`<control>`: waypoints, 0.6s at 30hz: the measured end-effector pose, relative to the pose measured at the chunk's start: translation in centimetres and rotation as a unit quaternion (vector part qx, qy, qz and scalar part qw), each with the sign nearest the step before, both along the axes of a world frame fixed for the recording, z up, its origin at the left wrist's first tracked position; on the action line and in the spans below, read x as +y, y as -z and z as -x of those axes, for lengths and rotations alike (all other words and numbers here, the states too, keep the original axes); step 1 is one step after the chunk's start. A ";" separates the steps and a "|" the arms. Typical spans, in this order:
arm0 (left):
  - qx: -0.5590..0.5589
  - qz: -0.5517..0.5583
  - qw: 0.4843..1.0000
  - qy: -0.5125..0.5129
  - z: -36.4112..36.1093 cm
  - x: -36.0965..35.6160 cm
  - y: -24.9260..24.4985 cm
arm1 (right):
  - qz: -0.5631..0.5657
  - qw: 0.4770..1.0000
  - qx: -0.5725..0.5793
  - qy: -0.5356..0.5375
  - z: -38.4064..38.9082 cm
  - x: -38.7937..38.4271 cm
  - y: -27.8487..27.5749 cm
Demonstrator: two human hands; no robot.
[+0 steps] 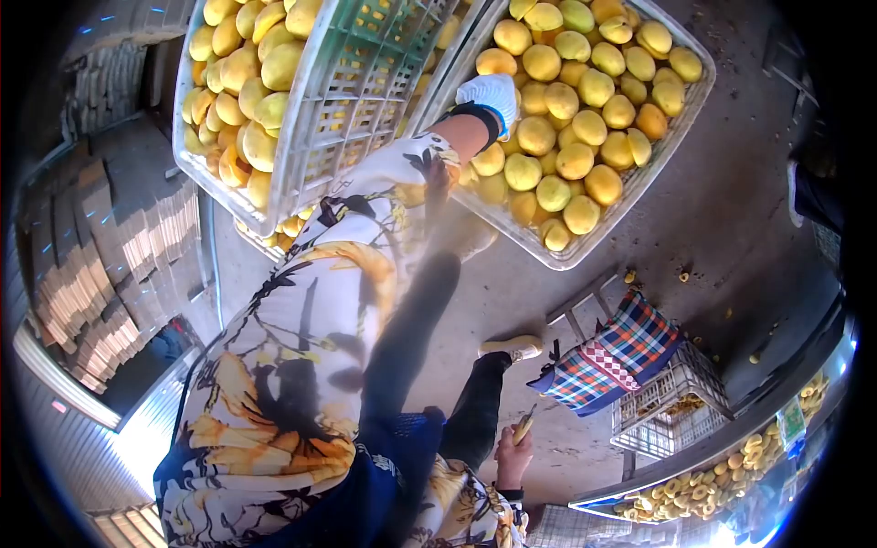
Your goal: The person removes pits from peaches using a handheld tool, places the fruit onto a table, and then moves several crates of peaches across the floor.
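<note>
My left hand, in a white glove with a blue cuff, reaches over a crate filled with yellow peaches. Its fingers point away from me at the crate's left side, and I cannot make out whether they grip a peach. Low in the view, my right hand is bare and closed around a small knife with a yellowish handle; its narrow tip points up. That hand is held beside my dark trouser leg, apart from the peaches.
Left of the peach crate stands another crate of peaches. A stool with a plaid cloth and a white basket stand at right. Beyond them, a long table holds halved peaches. Stacked cardboard lies at left.
</note>
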State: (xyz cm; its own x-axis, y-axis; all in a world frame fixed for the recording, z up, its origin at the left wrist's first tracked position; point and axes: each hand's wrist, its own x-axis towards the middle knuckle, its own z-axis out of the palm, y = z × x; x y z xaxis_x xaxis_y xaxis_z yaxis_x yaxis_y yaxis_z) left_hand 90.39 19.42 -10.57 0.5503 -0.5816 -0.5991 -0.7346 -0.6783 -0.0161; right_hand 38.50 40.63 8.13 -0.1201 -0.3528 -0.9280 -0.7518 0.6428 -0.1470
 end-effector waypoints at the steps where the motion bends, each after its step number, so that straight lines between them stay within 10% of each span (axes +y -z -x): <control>1: 0.013 -0.005 1.000 0.008 0.1 -0.4 -0.3 | 0.000 1.000 -0.002 -0.006 0.0 -0.3 0.0; 15: -0.220 0.017 0.972 0.080 2.6 0.4 4.0 | 0.226 0.955 -0.102 -0.160 -0.4 -1.0 4.8; 18: -0.038 0.034 0.998 0.044 0.1 -0.4 1.1 | 0.197 0.966 -0.075 -0.151 -1.0 -0.6 2.9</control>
